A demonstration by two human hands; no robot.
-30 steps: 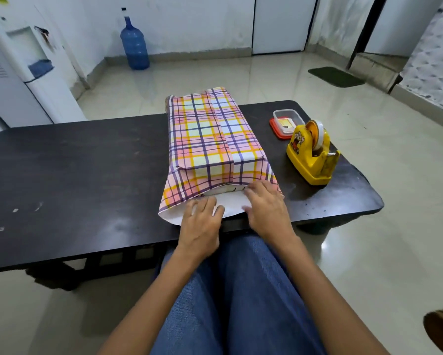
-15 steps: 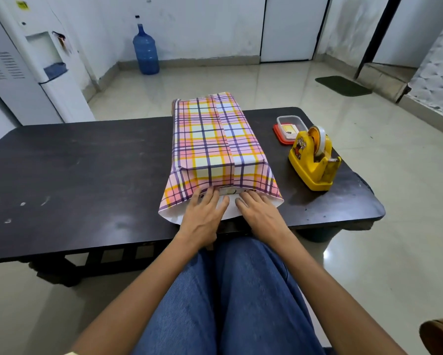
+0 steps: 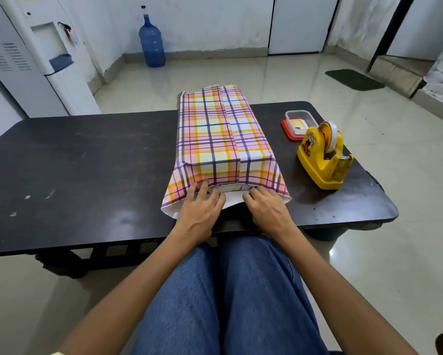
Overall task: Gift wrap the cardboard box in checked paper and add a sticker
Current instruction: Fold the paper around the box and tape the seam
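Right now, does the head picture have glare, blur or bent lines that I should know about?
Head view: the checked paper is sharp; the wide lens bows the near edge of the table; the glossy floor shows a bright glare patch beside it; light is even, shadows soft.

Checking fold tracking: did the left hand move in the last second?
Yes: left hand slid forward from the table edge, up to the checked paper flap.
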